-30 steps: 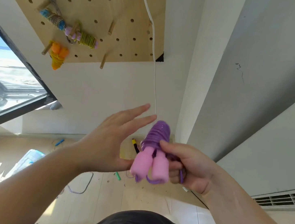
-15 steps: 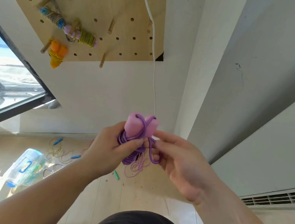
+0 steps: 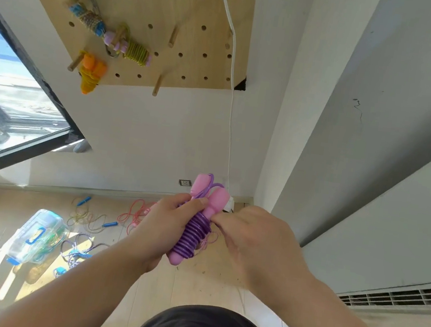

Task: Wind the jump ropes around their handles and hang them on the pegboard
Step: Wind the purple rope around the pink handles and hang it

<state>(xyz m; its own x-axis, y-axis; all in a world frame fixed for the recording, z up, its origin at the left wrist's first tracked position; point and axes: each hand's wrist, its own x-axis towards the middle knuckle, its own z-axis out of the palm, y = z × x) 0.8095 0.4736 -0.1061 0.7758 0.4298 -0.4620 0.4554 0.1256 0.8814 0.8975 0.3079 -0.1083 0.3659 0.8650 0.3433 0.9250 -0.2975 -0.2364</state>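
Wooden pegboard (image 3: 158, 8) upper left, with three wound ropes (image 3: 135, 48) hung on it. Your left grip (image 3: 170, 223) clenches the purple jump rope (image 3: 193, 235) — coiled round its pink handles, mid-frame above the floor. Right grip (image 3: 256, 241) pinches its side.

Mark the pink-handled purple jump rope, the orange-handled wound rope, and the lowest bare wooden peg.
pink-handled purple jump rope (image 3: 194, 233): head view, purple coils.
orange-handled wound rope (image 3: 88, 62): head view, orange handle.
lowest bare wooden peg (image 3: 158, 86): head view, peg's shaft.
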